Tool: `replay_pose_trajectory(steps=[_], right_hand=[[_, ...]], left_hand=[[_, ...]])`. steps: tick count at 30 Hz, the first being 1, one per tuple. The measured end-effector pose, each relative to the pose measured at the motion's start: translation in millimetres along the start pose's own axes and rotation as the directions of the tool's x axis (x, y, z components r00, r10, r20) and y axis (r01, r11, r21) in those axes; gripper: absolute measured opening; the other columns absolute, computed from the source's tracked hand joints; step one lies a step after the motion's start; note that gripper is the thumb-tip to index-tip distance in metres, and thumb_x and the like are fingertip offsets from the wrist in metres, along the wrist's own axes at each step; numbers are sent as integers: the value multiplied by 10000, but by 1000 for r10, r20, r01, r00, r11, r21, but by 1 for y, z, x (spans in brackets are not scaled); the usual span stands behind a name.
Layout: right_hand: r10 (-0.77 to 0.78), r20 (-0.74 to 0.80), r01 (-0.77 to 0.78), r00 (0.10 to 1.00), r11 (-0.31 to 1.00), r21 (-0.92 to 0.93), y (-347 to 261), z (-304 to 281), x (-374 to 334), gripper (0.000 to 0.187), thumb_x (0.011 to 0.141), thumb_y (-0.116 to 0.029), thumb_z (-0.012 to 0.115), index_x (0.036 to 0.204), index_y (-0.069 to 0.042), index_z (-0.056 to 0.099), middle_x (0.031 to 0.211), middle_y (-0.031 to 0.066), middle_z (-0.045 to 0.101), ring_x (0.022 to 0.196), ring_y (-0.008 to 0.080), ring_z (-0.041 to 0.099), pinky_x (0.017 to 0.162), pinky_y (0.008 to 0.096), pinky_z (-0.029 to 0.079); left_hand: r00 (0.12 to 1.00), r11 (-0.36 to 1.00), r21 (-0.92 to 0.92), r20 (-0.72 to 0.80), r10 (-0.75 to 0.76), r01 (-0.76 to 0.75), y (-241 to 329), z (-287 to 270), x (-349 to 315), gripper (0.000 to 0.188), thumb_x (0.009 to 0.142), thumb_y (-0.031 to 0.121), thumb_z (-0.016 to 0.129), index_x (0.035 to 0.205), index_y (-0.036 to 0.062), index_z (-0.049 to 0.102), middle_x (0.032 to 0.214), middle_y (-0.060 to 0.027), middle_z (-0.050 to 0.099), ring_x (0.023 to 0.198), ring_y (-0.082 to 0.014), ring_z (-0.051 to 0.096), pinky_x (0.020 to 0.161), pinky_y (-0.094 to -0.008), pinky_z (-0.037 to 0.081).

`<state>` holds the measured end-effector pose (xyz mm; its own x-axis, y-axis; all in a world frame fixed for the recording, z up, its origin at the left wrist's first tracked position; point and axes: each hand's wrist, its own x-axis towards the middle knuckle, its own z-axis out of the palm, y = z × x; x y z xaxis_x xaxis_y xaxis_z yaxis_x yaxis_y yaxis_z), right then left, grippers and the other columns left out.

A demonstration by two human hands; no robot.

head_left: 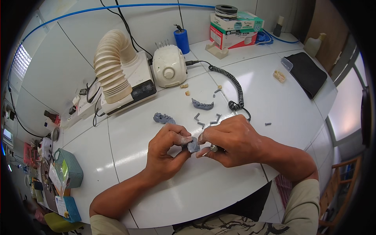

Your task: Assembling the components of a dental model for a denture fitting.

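Note:
Between the thumb and fingers of my left hand [169, 147] is a small grey dental model piece [193, 145], partly covered by the fingertips. My right hand [235, 141] is closed around a metal rotary handpiece [214, 148], whose thin tip points toward the piece; most of its body is hidden in my palm. The right thumb is close beside the model piece. Just beyond my left hand lies a grey toothed model [163, 118]. A curved grey dental arch [202, 104] sits farther back, with small bent grey offcuts [215, 119] in front of it.
A white control unit [169, 66] with a coiled cord [235, 84] stands at the back, beside a ribbed extraction hose [111, 66]. Mask boxes [237, 29], a black mat [307, 74] and a tan dental model [279, 76] are to the right. A teal basket [69, 166] stands left.

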<state>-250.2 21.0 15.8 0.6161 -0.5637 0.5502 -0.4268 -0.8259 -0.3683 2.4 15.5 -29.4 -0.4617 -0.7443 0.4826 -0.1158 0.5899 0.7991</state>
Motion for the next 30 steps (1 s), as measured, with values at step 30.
replay_pose_trajectory(steps=[30], right_hand=[[-6,-13,6,1000,1000,-2,11,-10,1,299,807,-151,925,1035,-93,739,615,30,603,496,221,592,491,363,422]], left_hand=[[998,998,-13,-30,53,-53,6,-3,7,410,866,-18,862,1255,66,763,1324,-154,678,1207,-265,714,997,-365,617]])
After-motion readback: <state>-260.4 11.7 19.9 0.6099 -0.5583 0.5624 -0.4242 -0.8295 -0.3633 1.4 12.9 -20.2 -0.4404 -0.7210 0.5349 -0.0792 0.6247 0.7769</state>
